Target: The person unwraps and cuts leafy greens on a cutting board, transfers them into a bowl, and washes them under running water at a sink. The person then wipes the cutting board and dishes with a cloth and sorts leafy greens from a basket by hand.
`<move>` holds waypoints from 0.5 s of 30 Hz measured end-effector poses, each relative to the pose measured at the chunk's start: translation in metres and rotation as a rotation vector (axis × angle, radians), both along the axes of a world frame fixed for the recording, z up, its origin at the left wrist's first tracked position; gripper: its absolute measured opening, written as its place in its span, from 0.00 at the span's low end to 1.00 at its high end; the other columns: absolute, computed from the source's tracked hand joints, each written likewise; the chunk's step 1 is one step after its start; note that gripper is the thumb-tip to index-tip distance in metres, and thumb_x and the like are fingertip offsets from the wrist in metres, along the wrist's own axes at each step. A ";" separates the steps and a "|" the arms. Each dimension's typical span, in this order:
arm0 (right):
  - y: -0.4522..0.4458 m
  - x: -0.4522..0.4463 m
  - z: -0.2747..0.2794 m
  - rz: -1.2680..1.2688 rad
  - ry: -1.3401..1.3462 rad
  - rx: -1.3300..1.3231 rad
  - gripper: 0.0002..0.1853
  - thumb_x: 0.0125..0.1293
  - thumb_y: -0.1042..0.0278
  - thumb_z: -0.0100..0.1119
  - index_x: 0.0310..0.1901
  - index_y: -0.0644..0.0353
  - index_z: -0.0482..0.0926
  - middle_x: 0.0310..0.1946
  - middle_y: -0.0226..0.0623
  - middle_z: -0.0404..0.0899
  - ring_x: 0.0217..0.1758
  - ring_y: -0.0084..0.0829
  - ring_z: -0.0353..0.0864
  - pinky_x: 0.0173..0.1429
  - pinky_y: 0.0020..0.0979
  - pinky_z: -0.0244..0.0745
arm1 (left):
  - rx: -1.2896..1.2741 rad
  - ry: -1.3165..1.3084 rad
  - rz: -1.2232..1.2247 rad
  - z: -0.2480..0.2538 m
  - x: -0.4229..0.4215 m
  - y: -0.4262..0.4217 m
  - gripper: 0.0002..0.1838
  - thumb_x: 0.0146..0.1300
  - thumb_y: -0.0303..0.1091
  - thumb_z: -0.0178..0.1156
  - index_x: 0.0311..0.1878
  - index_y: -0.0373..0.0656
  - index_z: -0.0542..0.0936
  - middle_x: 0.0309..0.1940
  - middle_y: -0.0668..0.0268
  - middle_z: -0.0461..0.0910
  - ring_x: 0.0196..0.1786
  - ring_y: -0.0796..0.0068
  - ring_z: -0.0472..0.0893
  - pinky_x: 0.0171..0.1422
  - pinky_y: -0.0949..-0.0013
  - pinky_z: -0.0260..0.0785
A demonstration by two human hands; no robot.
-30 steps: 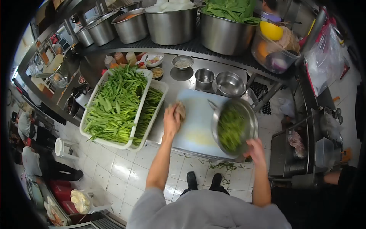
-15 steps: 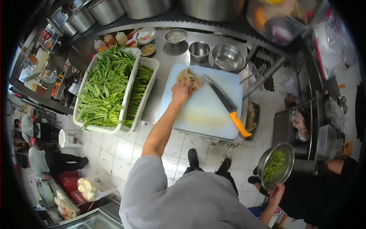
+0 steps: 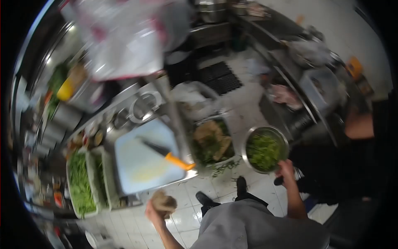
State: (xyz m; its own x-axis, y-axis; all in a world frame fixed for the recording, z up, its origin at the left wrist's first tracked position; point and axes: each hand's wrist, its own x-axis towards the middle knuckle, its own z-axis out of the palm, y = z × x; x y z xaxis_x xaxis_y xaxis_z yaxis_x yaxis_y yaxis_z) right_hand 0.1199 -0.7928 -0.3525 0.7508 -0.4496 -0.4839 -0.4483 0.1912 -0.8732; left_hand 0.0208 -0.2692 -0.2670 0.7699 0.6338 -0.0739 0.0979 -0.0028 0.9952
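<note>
My right hand (image 3: pixel 284 169) grips the rim of a round metal bowl (image 3: pixel 265 149) full of cut green vegetables, held over the floor on the right. A crumpled brown cloth (image 3: pixel 164 203) is in my left hand (image 3: pixel 154 212), just off the near edge of the cutting board. On the pale blue cutting board (image 3: pixel 145 162) lies a knife (image 3: pixel 166 154) with an orange handle, which reaches past the board's right side. Neither hand touches the board or the knife.
Baskets of leafy greens (image 3: pixel 81 182) stand left of the board, metal bowls (image 3: pixel 145 106) behind it. A bin of scraps (image 3: pixel 213 141) sits right of the counter. Another person's arm (image 3: pixel 360 125) shows at the right. A plastic bag (image 3: pixel 124 41) hangs at the top.
The view has swung right. My left hand has lifted the cloth off the board and brought it past the near edge. The bowl was carried from over the board, uncovering the knife, out to the right.
</note>
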 end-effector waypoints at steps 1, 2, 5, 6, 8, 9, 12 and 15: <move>-0.008 0.006 -0.008 0.015 0.066 -0.074 0.11 0.61 0.70 0.53 0.40 0.69 0.72 0.23 0.41 0.74 0.13 0.32 0.75 0.14 0.34 0.71 | -0.161 -0.073 0.083 0.009 0.008 -0.023 0.24 0.73 0.44 0.48 0.52 0.28 0.79 0.45 0.54 0.82 0.47 0.64 0.83 0.51 0.63 0.78; -0.017 0.018 -0.008 0.048 0.127 -0.145 0.10 0.61 0.69 0.52 0.41 0.67 0.74 0.23 0.39 0.74 0.15 0.31 0.76 0.15 0.33 0.71 | -0.326 -0.146 0.184 0.014 0.021 -0.045 0.25 0.73 0.45 0.47 0.54 0.29 0.77 0.48 0.52 0.81 0.48 0.63 0.82 0.51 0.61 0.78; -0.025 0.047 0.017 0.040 -0.105 0.064 0.08 0.62 0.70 0.52 0.36 0.67 0.74 0.20 0.38 0.73 0.12 0.31 0.74 0.15 0.32 0.71 | -0.138 -0.132 -0.151 0.020 0.075 -0.104 0.21 0.71 0.40 0.53 0.53 0.29 0.77 0.48 0.56 0.79 0.47 0.65 0.81 0.53 0.64 0.75; -0.029 0.055 0.026 0.006 -0.180 0.089 0.07 0.62 0.71 0.52 0.36 0.67 0.75 0.20 0.38 0.73 0.12 0.31 0.74 0.15 0.31 0.71 | -0.100 -0.166 -0.258 0.016 0.095 -0.125 0.18 0.70 0.39 0.55 0.50 0.30 0.78 0.45 0.59 0.81 0.44 0.69 0.80 0.52 0.67 0.74; -0.023 0.078 0.049 -0.020 -0.262 0.005 0.08 0.63 0.72 0.51 0.37 0.68 0.75 0.19 0.38 0.75 0.12 0.29 0.74 0.15 0.30 0.70 | 0.109 0.099 -0.478 -0.001 0.122 -0.143 0.14 0.69 0.37 0.58 0.44 0.33 0.81 0.37 0.67 0.81 0.39 0.78 0.76 0.48 0.72 0.69; -0.038 0.090 0.045 0.077 -0.252 -0.025 0.09 0.63 0.70 0.51 0.38 0.67 0.76 0.20 0.38 0.76 0.13 0.29 0.75 0.16 0.31 0.70 | 0.132 0.151 -0.521 0.006 0.136 -0.167 0.13 0.69 0.38 0.58 0.42 0.34 0.81 0.35 0.69 0.80 0.38 0.80 0.75 0.46 0.73 0.68; -0.071 0.120 0.050 0.159 -0.295 -0.288 0.10 0.64 0.70 0.50 0.41 0.66 0.77 0.19 0.37 0.77 0.13 0.27 0.74 0.18 0.31 0.70 | 0.100 0.240 -0.626 -0.009 0.157 -0.210 0.13 0.69 0.38 0.59 0.40 0.36 0.81 0.32 0.73 0.79 0.37 0.83 0.73 0.44 0.75 0.67; -0.094 0.147 0.074 0.187 -0.277 -0.355 0.10 0.64 0.70 0.49 0.41 0.65 0.77 0.17 0.36 0.75 0.13 0.26 0.73 0.19 0.32 0.68 | 0.079 0.251 -0.588 -0.042 0.170 -0.241 0.12 0.69 0.38 0.60 0.39 0.36 0.80 0.31 0.72 0.79 0.36 0.83 0.72 0.44 0.75 0.66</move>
State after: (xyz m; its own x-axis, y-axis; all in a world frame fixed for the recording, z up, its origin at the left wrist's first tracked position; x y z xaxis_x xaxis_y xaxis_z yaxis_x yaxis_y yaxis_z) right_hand 0.2666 -0.8868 -0.2782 0.9134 -0.3957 -0.0960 -0.1882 -0.2014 -0.9612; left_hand 0.1906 -0.5099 -0.3087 0.9557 0.1225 -0.2675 0.2878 -0.1991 0.9368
